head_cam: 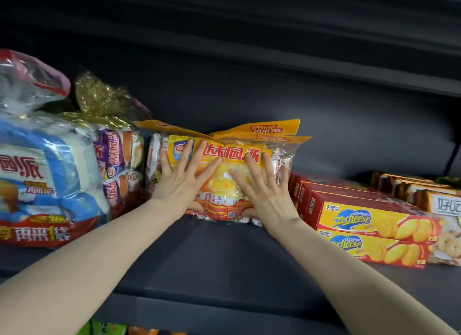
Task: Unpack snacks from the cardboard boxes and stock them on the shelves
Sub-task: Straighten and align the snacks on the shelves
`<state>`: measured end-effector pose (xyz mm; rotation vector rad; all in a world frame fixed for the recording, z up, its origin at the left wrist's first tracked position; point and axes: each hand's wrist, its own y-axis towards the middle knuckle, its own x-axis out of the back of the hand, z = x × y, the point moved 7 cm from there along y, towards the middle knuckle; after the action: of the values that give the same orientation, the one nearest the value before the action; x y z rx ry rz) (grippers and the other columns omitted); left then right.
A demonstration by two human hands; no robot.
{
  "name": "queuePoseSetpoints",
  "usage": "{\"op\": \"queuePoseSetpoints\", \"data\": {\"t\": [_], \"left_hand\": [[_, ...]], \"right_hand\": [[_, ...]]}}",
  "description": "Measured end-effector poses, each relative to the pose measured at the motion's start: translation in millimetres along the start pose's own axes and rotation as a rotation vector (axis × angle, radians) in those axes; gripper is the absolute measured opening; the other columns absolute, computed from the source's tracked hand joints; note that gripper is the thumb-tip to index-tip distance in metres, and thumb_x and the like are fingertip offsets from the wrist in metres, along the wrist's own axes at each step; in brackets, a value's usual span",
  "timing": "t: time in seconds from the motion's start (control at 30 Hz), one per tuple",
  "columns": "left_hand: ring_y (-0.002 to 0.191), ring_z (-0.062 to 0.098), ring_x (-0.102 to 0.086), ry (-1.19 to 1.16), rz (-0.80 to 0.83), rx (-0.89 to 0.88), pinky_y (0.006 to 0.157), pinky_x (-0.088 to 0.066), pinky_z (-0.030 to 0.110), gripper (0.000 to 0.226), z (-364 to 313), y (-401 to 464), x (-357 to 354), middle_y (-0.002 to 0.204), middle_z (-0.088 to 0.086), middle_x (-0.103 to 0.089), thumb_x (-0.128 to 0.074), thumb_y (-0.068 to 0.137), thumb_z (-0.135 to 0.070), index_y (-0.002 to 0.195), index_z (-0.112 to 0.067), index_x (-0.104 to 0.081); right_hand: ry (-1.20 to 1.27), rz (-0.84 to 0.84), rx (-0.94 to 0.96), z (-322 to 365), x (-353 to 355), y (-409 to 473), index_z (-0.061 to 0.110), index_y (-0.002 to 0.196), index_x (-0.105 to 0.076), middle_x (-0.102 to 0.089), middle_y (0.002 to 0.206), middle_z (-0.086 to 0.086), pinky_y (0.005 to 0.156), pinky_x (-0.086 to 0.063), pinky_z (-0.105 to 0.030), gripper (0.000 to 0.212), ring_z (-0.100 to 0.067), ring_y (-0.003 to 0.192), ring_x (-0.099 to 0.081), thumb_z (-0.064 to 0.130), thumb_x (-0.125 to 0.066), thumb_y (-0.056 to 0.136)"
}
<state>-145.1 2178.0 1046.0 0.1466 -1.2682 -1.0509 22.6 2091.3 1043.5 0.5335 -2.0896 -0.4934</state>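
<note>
- Yellow snack bag (232, 177) stands on the dark shelf (224, 257), set back from the front edge, about midway along the visible span, its crimped top flaps up.
- Left hand (179, 180): palm flat against the bag's front face, left half. Fingers straight and spread, tips up near the printed logo. Nothing curled round the bag.
- Right hand (264, 192): palm flat on the bag's right half, fingers straight and spread, outermost finger at the bag's right side edge. Thumb angled toward the centre of the bag.
- Both forearms bare, reaching over the shelf's front edge.
- Touching the bag's left side: purple snack bag (114, 165) with a gold-tinsel top; further left, at the shelf's left end, a large blue-and-white snack bag (47, 180) nearer the front edge.
- Just right of the yellow bag: red-and-yellow Zecheese boxes (369, 225), stacked two high, lying flat, running toward the front edge.
- Far right end: brown-and-white boxes (434, 197), partly cut off by the frame.
- Underside of an upper shelf (274, 35) overhead.
</note>
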Motion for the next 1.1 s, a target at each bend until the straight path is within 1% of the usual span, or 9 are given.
{"op": "queuePoseSetpoints", "data": {"t": [0.17, 0.27, 0.33, 0.43, 0.63, 0.73, 0.87, 0.97, 1.1], "left_hand": [[0.142, 0.043, 0.033, 0.027, 0.045, -0.020, 0.107, -0.003, 0.079, 0.143, -2, 1, 3, 0.151, 0.017, 0.045, -0.065, 0.061, -0.081, 0.144, -0.031, 0.039], [0.144, 0.041, 0.030, 0.018, 0.029, -0.116, 0.113, -0.005, 0.073, 0.132, 1, -8, 17, 0.155, 0.018, 0.038, -0.064, 0.068, -0.076, 0.152, -0.029, 0.027], [0.151, 0.039, 0.003, 0.023, -0.066, -0.241, 0.117, -0.018, 0.063, 0.110, 1, -20, 36, 0.164, 0.020, 0.007, -0.070, 0.074, -0.061, 0.158, -0.024, -0.009], [0.123, 0.033, -0.050, -0.039, -0.208, -0.337, 0.092, -0.051, 0.048, 0.065, 6, -38, 56, 0.137, 0.013, -0.049, -0.086, 0.070, -0.035, 0.127, -0.019, -0.056], [0.125, 0.025, -0.045, -0.096, -0.033, -0.227, 0.092, -0.049, 0.041, 0.052, 14, -44, 38, 0.137, 0.002, -0.048, -0.073, 0.085, -0.033, 0.133, -0.025, -0.054], [0.108, 0.025, -0.055, -0.138, -0.194, -0.216, 0.075, -0.054, 0.040, 0.028, 14, -38, 58, 0.117, 0.002, -0.058, -0.070, 0.089, -0.031, 0.114, -0.019, -0.063], [0.121, 0.033, -0.048, -0.129, -0.470, -0.022, 0.099, -0.046, 0.050, 0.051, 37, -2, 102, 0.129, 0.014, -0.054, -0.075, 0.081, -0.012, 0.128, -0.008, -0.059], [0.120, 0.034, -0.051, -0.128, -0.346, 0.062, 0.117, -0.023, 0.052, 0.028, 54, 31, 107, 0.120, 0.013, -0.064, -0.058, 0.097, -0.025, 0.120, -0.011, -0.066], [0.103, 0.032, -0.059, -0.128, -0.206, 0.191, 0.097, -0.038, 0.040, 0.030, 67, 63, 100, 0.103, 0.008, -0.067, -0.040, 0.105, -0.036, 0.106, -0.015, -0.062]], "right_hand": [[-0.019, 0.043, -0.006, 2, 2, 1, 0.033, 0.153, 0.026, 0.033, 0.160, -0.014, 0.113, -0.004, -0.075, 0.113, -0.048, 0.144, 0.027, 0.064, -0.060, 0.087], [-0.031, -0.053, 0.057, 7, 20, -6, 0.032, 0.160, 0.003, 0.009, 0.167, -0.014, 0.113, -0.007, -0.074, 0.107, -0.046, 0.150, 0.008, 0.062, -0.066, 0.084], [-0.093, -0.214, 0.315, 26, 30, -16, 0.029, 0.159, -0.021, -0.018, 0.166, -0.007, 0.116, -0.019, -0.068, 0.089, -0.039, 0.151, -0.015, 0.059, -0.065, 0.087], [-0.167, -0.302, 0.584, 47, 25, -29, 0.029, 0.153, -0.038, -0.032, 0.161, 0.004, 0.118, -0.029, -0.055, 0.060, -0.027, 0.149, -0.027, 0.053, -0.049, 0.100], [-0.114, -0.021, 0.531, 53, 4, -10, 0.030, 0.159, -0.009, -0.003, 0.166, 0.008, 0.121, 0.007, -0.051, 0.056, -0.026, 0.150, 0.010, 0.045, -0.025, 0.108], [0.124, -0.337, 0.571, 50, 45, -10, 0.019, 0.141, -0.057, -0.054, 0.146, -0.005, 0.108, -0.044, -0.049, 0.041, -0.034, 0.134, -0.051, 0.024, -0.048, 0.102], [0.205, -0.646, 0.106, -16, 94, 17, 0.011, 0.125, -0.057, -0.061, 0.125, -0.016, 0.084, -0.050, -0.048, 0.034, -0.036, 0.107, -0.056, 0.014, -0.063, 0.091], [0.200, -0.582, -0.223, -56, 103, 40, 0.008, 0.116, -0.066, -0.068, 0.109, -0.016, 0.085, -0.048, -0.048, 0.031, -0.039, 0.107, -0.061, 0.017, -0.072, 0.087], [0.323, -0.538, -0.288, -74, 104, 61, 0.009, 0.092, -0.072, -0.070, 0.077, -0.016, 0.076, -0.041, -0.043, 0.009, -0.039, 0.083, -0.064, 0.014, -0.066, 0.094]]}}
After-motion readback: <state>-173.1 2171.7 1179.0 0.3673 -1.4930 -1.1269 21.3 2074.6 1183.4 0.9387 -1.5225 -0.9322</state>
